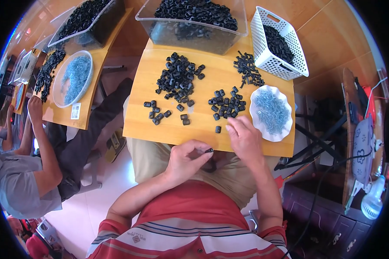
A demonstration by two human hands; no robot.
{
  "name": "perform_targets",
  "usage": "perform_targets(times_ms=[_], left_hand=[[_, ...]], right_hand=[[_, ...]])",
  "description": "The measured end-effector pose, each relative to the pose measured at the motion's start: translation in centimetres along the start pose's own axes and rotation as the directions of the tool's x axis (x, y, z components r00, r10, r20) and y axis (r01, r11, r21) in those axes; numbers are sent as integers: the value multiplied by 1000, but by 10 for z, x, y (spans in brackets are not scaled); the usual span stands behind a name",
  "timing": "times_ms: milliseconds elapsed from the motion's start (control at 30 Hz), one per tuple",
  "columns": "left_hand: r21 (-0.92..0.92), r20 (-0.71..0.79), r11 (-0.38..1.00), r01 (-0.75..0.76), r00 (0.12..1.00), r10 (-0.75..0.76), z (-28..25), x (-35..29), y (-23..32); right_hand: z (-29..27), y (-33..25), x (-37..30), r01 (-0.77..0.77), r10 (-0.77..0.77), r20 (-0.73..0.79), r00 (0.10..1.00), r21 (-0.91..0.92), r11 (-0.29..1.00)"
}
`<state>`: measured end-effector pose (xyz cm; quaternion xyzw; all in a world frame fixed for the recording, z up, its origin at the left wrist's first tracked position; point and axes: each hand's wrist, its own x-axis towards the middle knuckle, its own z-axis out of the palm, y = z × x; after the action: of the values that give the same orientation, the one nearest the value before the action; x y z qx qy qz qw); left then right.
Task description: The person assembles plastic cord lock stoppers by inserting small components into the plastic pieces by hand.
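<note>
The small black plastic-looking piece (210, 150) could slip, I judge, because so little of it is caught: you pinch it with only the thumb and finger ends of your left grip (186, 160). You hold it just off the near edge of the yellow wood-look tabletop (168, 131), seemingly above your lap, so a drop could land on your khaki cloth trousers (149, 162) or the pale floor (95, 207).

Your right grip (247, 140) brings risks of its own. It is just beside the white wavy-rimmed dish (288, 113), and a careless wrist could tip it and spill its fine translucent bluish contents. A sideways brush of your fingers might also roll the lone black barrel-shaped piece (218, 129) over the front edge, or scatter the loose cluster of black barrel-shaped pieces (224, 105) beyond it.

As for where it lies, your black piece sticks out at the right-hand end of the left grip, toward the right grip but well apart from it. Part of it is hidden by your fingers, so you cannot be told which way its end faces. Your right fingers curl close together; whether they pinch anything or are bare, I cannot tell.
</note>
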<state>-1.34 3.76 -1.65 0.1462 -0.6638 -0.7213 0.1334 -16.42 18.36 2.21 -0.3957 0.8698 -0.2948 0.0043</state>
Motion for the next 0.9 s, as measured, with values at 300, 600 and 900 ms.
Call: perform_targets(times_ms=[300,600,900], left_hand=[[0,7,999,37,999,-37,0,-1,5],[2,-7,1000,-7,1000,7,-3,-2,8],[-30,-22,998,-51,998,50,-13,-8,5]], right_hand=[[-3,1,6,-111,118,76,990,-94,989],[-8,-12,26,-79,78,49,996,14,997],[28,-42,76,187,-194,177,965,53,981]])
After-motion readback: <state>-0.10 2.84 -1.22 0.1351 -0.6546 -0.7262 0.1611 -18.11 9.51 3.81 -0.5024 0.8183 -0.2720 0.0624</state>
